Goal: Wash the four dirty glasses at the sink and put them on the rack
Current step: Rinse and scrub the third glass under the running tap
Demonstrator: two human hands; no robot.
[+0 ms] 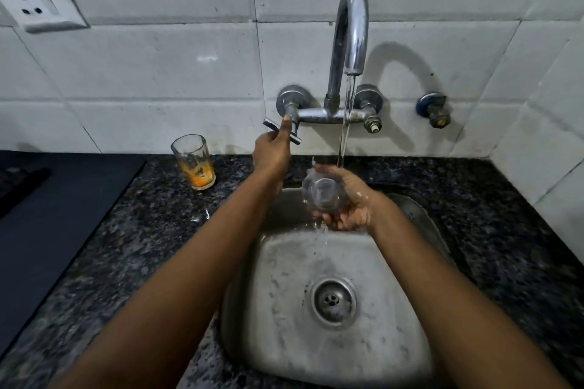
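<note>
Water (344,133) runs down from the curved tap (350,28) and lands on the clear glass (323,193) in my right hand (350,202). My right grip is curled around that glass, holding it tipped on its side over the back edge of the sink (284,309), with its round bottom facing me. Drops fall from it into the sink below. The glass looks clean, with no color inside.

My left hand (273,151) is up at the tap handle (282,131) on the left side of the tap. My left grip is narrow, with my thumb and fingers closed on the thin metal bar.

One dirty glass (193,162) stands upright on the dark speckled tabletop (151,224), near its back edge by the wall, to the left of the sink. It has orange juice marks on its sides and a little orange at the bottom. It is well apart from both of my hands.

A drain (333,299) sits in the middle of the sink floor. A flat black stove top (47,215) lies at the left edge of the tabletop. A white wall socket (36,3) is on the tiles above it.
</note>
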